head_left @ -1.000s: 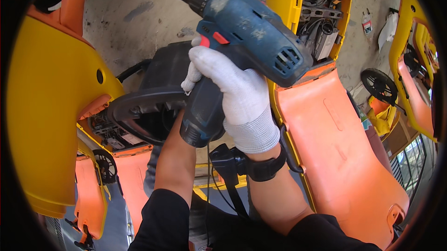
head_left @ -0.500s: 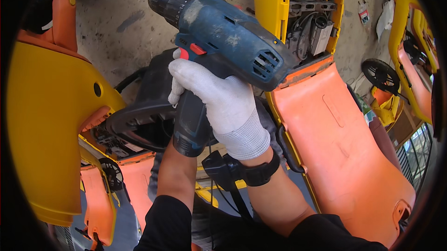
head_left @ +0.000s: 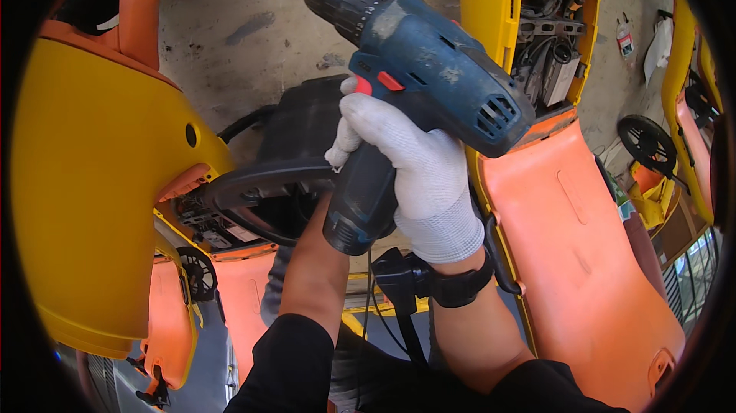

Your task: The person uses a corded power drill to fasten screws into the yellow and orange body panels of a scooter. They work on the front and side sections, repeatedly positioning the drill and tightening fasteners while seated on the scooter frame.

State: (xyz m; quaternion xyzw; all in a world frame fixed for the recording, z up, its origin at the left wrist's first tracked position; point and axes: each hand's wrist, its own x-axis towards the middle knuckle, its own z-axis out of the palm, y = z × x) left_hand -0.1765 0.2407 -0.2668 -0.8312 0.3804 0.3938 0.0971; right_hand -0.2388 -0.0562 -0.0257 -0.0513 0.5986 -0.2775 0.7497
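Note:
A blue and black cordless drill (head_left: pixel 441 60) is gripped by my right hand (head_left: pixel 429 167), which wears a white knitted glove. Its fingers wrap the black handle, and a fingertip rests at the red trigger. The chuck, with a short bit in it, points to the upper left. My left forearm (head_left: pixel 316 275) rises behind the base of the handle; the left hand itself is hidden there, so its fingers cannot be seen. On my right wrist sits a black strapped device (head_left: pixel 452 283). Behind the drill is a black plastic part with a rounded rim (head_left: pixel 268 167).
To the right lies a long orange and yellow body panel (head_left: pixel 575 229), with an open compartment of wiring (head_left: pixel 552 52) beyond it. A large yellow panel (head_left: pixel 92 198) fills the left. A black wheel (head_left: pixel 648 142) and a small bottle (head_left: pixel 625 37) are at far right.
The drill and my right hand have shifted rightward in the picture, and the surroundings have also slid right. The grip on the drill looks the same.

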